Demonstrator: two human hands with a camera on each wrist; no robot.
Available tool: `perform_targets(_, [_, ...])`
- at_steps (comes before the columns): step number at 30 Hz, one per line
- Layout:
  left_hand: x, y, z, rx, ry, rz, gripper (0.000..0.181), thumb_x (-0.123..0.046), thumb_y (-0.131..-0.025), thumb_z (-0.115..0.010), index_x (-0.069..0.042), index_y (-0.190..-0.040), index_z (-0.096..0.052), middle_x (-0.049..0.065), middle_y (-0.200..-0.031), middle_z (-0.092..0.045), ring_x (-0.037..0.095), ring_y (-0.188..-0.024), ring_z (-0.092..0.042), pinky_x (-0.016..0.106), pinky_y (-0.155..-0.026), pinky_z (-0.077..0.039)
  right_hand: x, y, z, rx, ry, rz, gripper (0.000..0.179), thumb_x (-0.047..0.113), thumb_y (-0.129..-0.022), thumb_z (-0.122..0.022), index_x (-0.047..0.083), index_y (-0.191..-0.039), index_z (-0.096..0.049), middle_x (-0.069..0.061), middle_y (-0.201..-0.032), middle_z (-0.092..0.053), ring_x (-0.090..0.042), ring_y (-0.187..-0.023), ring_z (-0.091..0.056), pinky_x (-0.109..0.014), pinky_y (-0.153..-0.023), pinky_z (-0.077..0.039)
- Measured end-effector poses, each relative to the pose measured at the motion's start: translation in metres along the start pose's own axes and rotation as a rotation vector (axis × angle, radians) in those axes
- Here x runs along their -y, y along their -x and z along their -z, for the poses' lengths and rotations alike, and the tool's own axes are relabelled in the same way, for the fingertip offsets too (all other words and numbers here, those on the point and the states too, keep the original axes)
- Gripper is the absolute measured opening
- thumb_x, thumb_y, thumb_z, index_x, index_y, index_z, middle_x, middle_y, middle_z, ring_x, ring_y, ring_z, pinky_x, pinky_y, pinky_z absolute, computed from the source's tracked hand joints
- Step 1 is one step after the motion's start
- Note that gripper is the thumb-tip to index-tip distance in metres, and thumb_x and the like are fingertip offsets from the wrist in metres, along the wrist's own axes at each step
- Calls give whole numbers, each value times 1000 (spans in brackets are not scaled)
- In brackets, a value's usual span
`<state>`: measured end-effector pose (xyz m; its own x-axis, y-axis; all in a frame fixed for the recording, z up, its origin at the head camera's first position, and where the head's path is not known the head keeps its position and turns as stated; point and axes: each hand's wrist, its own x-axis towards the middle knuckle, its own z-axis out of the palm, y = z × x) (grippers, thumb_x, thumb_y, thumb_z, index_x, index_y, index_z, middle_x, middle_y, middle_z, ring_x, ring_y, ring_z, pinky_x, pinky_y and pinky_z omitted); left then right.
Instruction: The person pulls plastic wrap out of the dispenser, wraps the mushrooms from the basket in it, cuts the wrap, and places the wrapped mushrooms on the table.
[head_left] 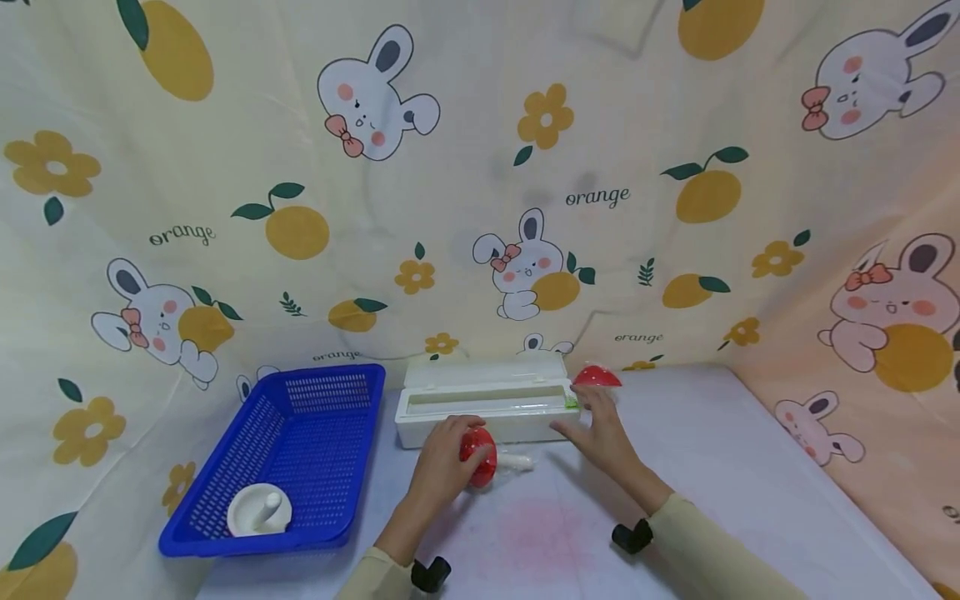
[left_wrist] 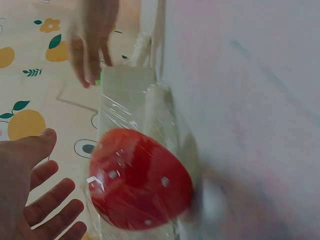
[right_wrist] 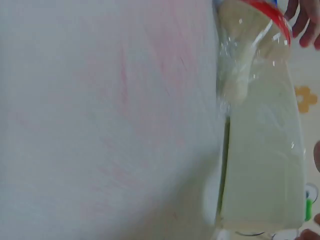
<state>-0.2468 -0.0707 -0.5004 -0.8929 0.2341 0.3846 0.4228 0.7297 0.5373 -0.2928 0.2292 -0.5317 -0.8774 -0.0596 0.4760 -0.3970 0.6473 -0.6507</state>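
Observation:
A toy mushroom with a red, white-spotted cap and pale stem lies on its side, clear film over it, in front of a white cling film dispenser. My left hand is beside the cap and overlaps it in the head view; the left wrist view shows its fingers spread, apart from the cap. At the dispenser's right end is my right hand, its fingertips close to the green slider and the thumb in front of the box. Film stretches over the dispenser, whose lid stands raised.
At the left sits a blue basket holding a white round piece with a stem. Another red cap is behind the dispenser's right end. A printed cloth hangs behind the white table.

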Motion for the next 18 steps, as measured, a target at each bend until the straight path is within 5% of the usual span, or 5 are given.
perform_targets(6, [-10, -15, 0, 40, 57, -31, 40, -27, -98, -82, -20, -135, -67, 5, -131, -69, 27, -122, -64, 49, -103, -58, -12, -11, -5, 97, -88, -195, 101, 44, -84, -93, 9, -163, -40, -17, -161, -46, -43, -147, -48, -61, -114, -47])
perform_targets(18, [-24, -54, -9, 164, 203, 16, 42, -31, -103, -75, -26, -144, -65, 0, -142, -65, 25, -136, -60, 50, -113, -52, -25, -18, -12, 151, -127, -271, 103, 46, -84, -92, 15, -166, -38, -17, -162, -47, -40, -149, -47, -54, -118, -45])
